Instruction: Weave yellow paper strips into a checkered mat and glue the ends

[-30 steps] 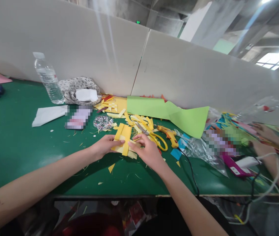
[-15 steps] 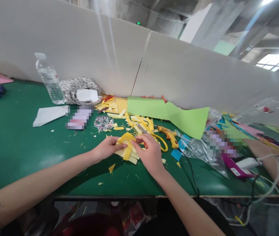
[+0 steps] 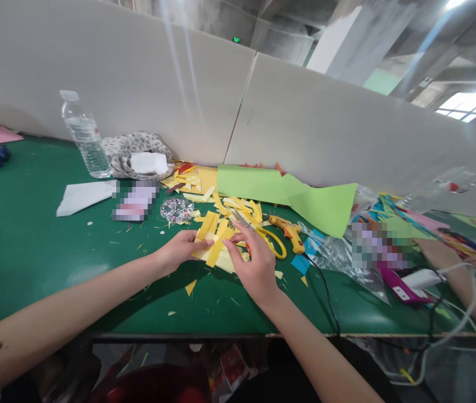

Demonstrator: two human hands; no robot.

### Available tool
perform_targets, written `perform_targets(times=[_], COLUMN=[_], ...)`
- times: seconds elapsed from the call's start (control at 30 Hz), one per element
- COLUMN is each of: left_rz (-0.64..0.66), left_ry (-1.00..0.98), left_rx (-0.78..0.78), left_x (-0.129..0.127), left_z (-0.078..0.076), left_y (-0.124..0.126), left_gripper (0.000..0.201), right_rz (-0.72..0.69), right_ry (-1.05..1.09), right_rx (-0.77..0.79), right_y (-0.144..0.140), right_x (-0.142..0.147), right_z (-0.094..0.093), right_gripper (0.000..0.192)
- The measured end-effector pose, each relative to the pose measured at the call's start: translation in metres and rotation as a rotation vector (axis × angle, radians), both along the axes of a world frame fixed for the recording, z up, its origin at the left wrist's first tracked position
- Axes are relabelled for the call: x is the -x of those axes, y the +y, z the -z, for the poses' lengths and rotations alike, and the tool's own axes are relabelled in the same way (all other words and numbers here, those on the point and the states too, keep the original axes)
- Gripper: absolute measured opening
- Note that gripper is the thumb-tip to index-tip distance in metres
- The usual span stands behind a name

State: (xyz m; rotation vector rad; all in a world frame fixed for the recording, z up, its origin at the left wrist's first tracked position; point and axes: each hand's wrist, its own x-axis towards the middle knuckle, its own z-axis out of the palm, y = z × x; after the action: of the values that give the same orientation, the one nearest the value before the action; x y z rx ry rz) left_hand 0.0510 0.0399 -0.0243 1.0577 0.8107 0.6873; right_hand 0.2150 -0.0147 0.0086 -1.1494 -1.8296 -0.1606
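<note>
My left hand [image 3: 180,250] pinches the left side of a small piece of woven yellow paper strips [image 3: 203,242], thumb on top. At its right side is my right hand [image 3: 257,266], thumb and forefinger at the edge of a deeper yellow paper strip [image 3: 217,249] that slants across the paler ones. Pale yellow strips [image 3: 226,262] lie beneath the piece, and I cannot tell which are joined to it. Just beyond my right hand, scissors with yellow handles [image 3: 279,246] lie with their blades toward the loose yellow cuttings [image 3: 238,206].
A yellow glue gun [image 3: 289,232] with a black cord lies to the right, by clear plastic film [image 3: 343,260]. Green paper [image 3: 259,183] runs along the partition. A water bottle [image 3: 87,140] and cloth pouch [image 3: 116,151] stand at back left. Another person's arm [image 3: 452,268] reaches in at right.
The deeper yellow strips, bunched together before, now spread apart, one lying up-left and one slanting across the middle. My right fingers have opened slightly and shifted; my left hand has barely moved.
</note>
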Motion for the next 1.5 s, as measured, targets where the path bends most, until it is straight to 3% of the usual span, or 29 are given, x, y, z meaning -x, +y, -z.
perform_targets(times=[0.1,0.17,0.23,0.27,0.33,0.43,0.53,0.77,0.9,1.1,1.3,1.5], left_rz=[-0.048,-0.085,-0.130,-0.149,-0.168,-0.172,-0.174,-0.186,-0.189,-0.194,-0.172,-0.171], left_ry=[-0.041,-0.070,-0.081,-0.080,-0.071,-0.061,-0.059,-0.061,-0.056,-0.059,-0.100,-0.104], left_rx=[0.028,0.052,0.060,0.055,0.038,0.044,0.053,0.048,0.054,0.060,0.104,0.102], left_x=[0.000,0.000,0.000,0.000,0.000,0.000,0.000,0.000,0.000,0.000,0.001,0.003], left_z=[0.000,-0.001,-0.002,-0.003,-0.004,-0.005,-0.006,-0.005,-0.004,-0.003,-0.001,0.000], left_y=[0.003,0.004,0.004,0.004,0.004,0.003,0.003,0.003,0.004,0.004,0.006,0.007], left_gripper=[0.023,0.022,0.023,0.024,0.026,0.028,0.028,0.030,0.030,0.029,0.028,0.032], right_rz=[-0.228,-0.424,-0.499,-0.454,-0.216,0.172,0.304,0.332,0.259,0.204,0.215,0.156], right_ry=[-0.034,-0.076,-0.092,-0.085,-0.061,-0.076,-0.154,-0.253,-0.288,-0.525,-0.612,-0.541], right_rx=[0.011,0.125,0.274,0.335,0.393,0.411,0.457,0.308,0.214,0.048,0.050,0.069], right_y=[-0.009,-0.015,-0.017,-0.016,-0.011,0.000,0.007,0.004,0.004,-0.001,-0.003,0.001], right_x=[0.002,0.004,0.005,0.004,0.001,-0.007,-0.014,-0.009,-0.008,-0.005,-0.003,-0.008], right_z=[-0.005,-0.008,-0.010,-0.010,-0.010,-0.009,-0.008,-0.004,0.001,0.004,0.003,0.005], right_gripper=[0.024,0.011,0.018,0.027,0.039,0.035,0.033,0.026,0.024,0.030,0.029,0.025])
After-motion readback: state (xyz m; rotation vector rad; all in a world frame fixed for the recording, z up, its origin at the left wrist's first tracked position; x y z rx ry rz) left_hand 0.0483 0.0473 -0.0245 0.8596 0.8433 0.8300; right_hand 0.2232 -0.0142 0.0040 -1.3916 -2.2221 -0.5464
